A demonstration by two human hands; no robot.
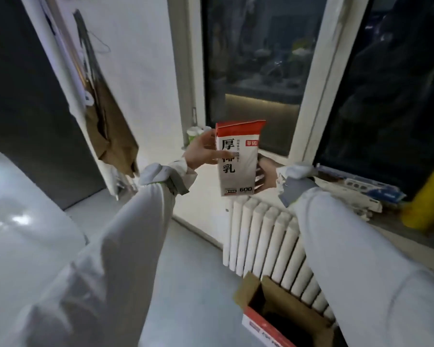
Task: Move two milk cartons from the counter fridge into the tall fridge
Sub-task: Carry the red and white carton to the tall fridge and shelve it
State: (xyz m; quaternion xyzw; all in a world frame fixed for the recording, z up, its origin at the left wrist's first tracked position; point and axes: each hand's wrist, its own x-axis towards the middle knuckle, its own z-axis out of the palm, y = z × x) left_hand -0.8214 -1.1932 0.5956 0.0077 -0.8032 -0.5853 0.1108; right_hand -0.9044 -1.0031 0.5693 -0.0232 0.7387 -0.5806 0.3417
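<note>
A white milk carton (238, 161) with a red top and black characters is held upright in front of me, above the radiator. My left hand (203, 151) holds its left side, with the thumb near the top edge and a finger across the front. My right hand (264, 175) grips the carton's lower right side from behind; its fingers are mostly hidden. Neither fridge can be told for sure.
A white radiator (273, 244) stands under the window sill (361, 194), which carries flat boxes and a yellow object (429, 201). An open cardboard box (281, 314) sits on the floor. A white glossy surface (23, 221) is at the left. Brown paper bags (110, 131) hang on the wall.
</note>
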